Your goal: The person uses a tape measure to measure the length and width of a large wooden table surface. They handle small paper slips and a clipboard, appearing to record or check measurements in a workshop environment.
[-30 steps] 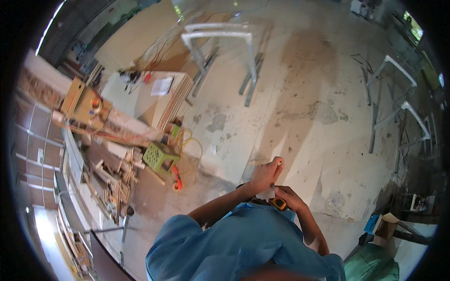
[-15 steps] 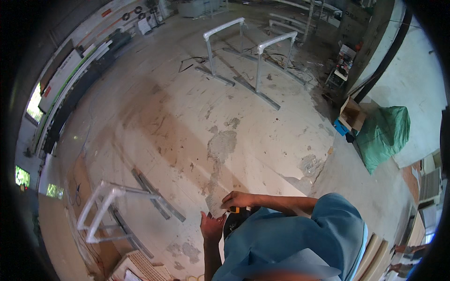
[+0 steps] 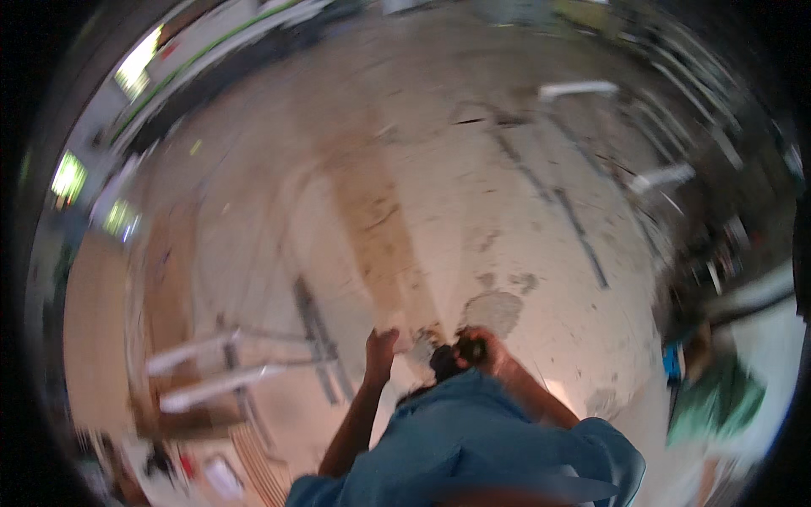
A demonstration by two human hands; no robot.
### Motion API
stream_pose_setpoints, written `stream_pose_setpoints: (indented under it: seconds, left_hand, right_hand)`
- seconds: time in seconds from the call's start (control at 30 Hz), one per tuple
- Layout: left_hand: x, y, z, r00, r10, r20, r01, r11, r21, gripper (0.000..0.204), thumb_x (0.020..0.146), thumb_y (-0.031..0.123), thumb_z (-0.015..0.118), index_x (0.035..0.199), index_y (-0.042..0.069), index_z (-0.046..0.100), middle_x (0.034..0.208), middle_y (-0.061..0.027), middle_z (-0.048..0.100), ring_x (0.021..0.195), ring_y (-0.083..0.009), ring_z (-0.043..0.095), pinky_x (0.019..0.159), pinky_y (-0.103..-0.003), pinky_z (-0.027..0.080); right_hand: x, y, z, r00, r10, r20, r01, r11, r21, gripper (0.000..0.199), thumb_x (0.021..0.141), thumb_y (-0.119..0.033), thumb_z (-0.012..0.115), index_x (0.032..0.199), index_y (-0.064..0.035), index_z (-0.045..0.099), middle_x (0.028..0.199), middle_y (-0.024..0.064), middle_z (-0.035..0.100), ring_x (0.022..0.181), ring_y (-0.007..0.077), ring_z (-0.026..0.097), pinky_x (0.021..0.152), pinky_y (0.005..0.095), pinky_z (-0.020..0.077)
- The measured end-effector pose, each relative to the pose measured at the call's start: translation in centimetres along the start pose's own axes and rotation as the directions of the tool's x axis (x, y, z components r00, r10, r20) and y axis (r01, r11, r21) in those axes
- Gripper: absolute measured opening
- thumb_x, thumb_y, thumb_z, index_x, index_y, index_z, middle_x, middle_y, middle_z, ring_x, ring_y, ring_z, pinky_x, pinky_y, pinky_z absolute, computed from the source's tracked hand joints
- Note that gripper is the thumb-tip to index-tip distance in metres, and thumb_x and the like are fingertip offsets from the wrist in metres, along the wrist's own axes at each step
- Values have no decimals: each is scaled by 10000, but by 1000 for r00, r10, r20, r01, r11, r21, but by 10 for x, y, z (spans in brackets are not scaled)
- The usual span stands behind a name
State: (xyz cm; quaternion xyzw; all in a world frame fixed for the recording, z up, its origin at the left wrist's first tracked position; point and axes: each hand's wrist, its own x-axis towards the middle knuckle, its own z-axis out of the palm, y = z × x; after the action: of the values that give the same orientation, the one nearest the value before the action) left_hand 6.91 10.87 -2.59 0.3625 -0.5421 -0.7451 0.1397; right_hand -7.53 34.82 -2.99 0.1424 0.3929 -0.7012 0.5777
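The person's right hand (image 3: 490,357) is curled round a dark, rounded thing (image 3: 473,347) – too blurred to identify – and holds it just in front of the waist, above the floor (image 3: 515,380). The left hand (image 3: 382,345) is raised at about the same height, apart from the right one; a pale patch lies beside its fingers, and whether they grip anything cannot be told. A blue shirt (image 3: 473,439) fills the view between the forearms.

Toward the floor's left edge stand two white-topped supports (image 3: 224,389), side by side, with grey bars (image 3: 314,325) on the floor near them. Nearer the person on that side is a stack of boards (image 3: 253,465), a white sheet (image 3: 223,477) beside its layered edge. Two more white-topped supports (image 3: 579,89) stand toward the floor's far right corner – and by its right edge sits a green bag (image 3: 718,410), a small blue item (image 3: 672,362) near it
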Motion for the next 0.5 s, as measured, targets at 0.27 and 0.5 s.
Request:
stream_pose_setpoints:
  seconds: [0.27, 0.5]
  left_hand:
    - [141, 83, -148, 926, -31, -377, -54, 976, -213, 340, 993, 141, 675, 1283, -36, 653, 1149, -125, 737, 983, -219, 718, 849, -380, 598]
    - [320, 116, -291, 826, -191, -531, -82, 891, -447, 420, 943, 162, 684, 1330, 17, 613, 1147, -110, 714, 1032, -273, 714, 875, -449, 615]
  right_hand:
    - [281, -164, 222, 977, 119, 180, -7, 851, -525, 411, 974, -413, 696, 1184, -66, 633, 897, 118, 712, 738, 224, 703, 667, 378, 591]
    - [568, -179, 276, 991, 56, -125, -118, 814, -568, 308, 950, -392, 733, 925, -121, 589, 827, 121, 684, 651, 242, 677, 545, 400, 583]
